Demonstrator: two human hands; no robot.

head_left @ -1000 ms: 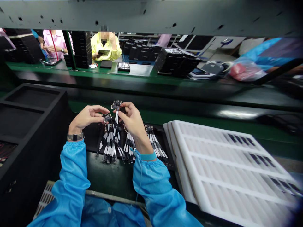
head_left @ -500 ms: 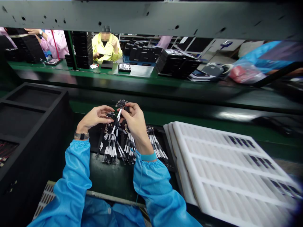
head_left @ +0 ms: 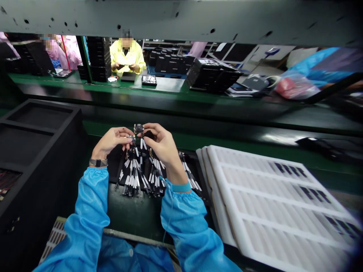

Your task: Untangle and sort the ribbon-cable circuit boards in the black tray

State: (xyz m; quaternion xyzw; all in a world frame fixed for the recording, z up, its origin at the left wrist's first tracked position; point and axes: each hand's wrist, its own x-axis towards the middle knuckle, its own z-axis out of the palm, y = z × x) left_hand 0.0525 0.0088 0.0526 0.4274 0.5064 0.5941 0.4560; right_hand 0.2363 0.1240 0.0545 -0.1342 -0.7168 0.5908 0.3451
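Note:
My left hand [head_left: 112,141] pinches a small circuit board [head_left: 131,139] between thumb and fingers. Close beside it, my right hand [head_left: 164,147] grips another small circuit board [head_left: 138,128], from which a strip with white tape hangs. Something black also shows between the right fingers. Below both hands, bunches of black-and-white flex cables [head_left: 133,177] lie fanned out in a dark tray [head_left: 113,168]. A second bunch [head_left: 155,177] lies to the right, and a third is partly behind my right wrist.
To the right, white slotted foam trays [head_left: 227,181] are stacked, with several black pieces in the top one. A large black foam tray [head_left: 66,134] stands at left. Across the green bench, a person in yellow [head_left: 127,56] handles a dark item near stacked black trays [head_left: 211,75].
My right hand's circuit board has come lower and slightly left, turning to face me. My left fingers have closed on a board. Across the bench, the person in yellow has lowered a hand.

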